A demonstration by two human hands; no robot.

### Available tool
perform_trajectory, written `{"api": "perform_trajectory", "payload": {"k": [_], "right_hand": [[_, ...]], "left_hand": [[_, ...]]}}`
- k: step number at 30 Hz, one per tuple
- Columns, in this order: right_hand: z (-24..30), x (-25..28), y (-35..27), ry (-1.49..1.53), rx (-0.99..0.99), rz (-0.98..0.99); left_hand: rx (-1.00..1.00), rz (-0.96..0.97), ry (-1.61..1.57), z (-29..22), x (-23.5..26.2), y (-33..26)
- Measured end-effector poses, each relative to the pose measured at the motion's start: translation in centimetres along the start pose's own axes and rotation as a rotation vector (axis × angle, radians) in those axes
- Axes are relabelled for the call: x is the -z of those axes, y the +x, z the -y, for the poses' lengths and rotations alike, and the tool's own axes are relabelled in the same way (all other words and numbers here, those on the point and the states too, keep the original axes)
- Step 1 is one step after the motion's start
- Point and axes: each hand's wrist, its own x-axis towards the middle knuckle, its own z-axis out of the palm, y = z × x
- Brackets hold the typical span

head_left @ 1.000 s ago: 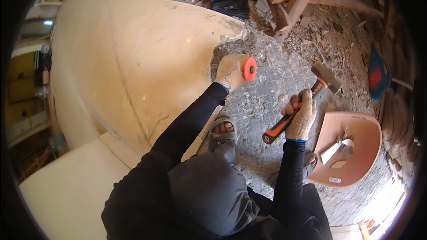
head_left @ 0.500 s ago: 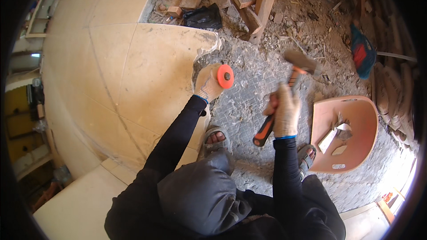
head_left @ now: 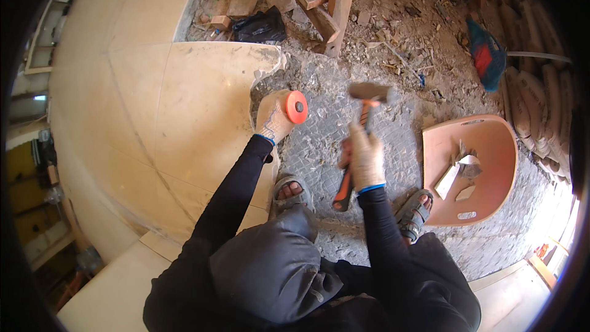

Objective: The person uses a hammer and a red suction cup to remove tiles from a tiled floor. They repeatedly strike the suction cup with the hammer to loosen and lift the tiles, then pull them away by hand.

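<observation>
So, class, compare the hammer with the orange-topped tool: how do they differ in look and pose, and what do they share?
The hammer shows a long handle and metal head; the orange-topped tool shows mainly a round disc with a dark centre. The hammer is seen side-on, the orange-topped tool nearly end-on. The right hand grips the hammer, the left hand the orange-topped tool. Both have orange parts.

A gap is left over the rough grey floor [head_left: 316, 155] between the orange-topped tool [head_left: 291, 109] in the left hand [head_left: 272, 115] and the hammer [head_left: 367, 109] gripped in the right hand [head_left: 367, 158]. Passage farther right is narrowed by the sandalled right foot [head_left: 415, 215] and the pink tub [head_left: 501, 167], while the far side is obstructed by wooden beams [head_left: 342, 5].
</observation>
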Motion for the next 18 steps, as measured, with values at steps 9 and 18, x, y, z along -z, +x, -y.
{"api": "perform_trajectory", "payload": {"k": [9,18], "right_hand": [[-1.0,-3.2,-1.9,0.33,0.289,-0.208],[3.5,1.0,-0.8,0.128,0.101,0.027]], "left_hand": [[-0.169,-0.162,-0.081,-3.1,2.6,0.7],[-0.089,-0.113,-0.053,-3.0,2.5,0.6]]}}
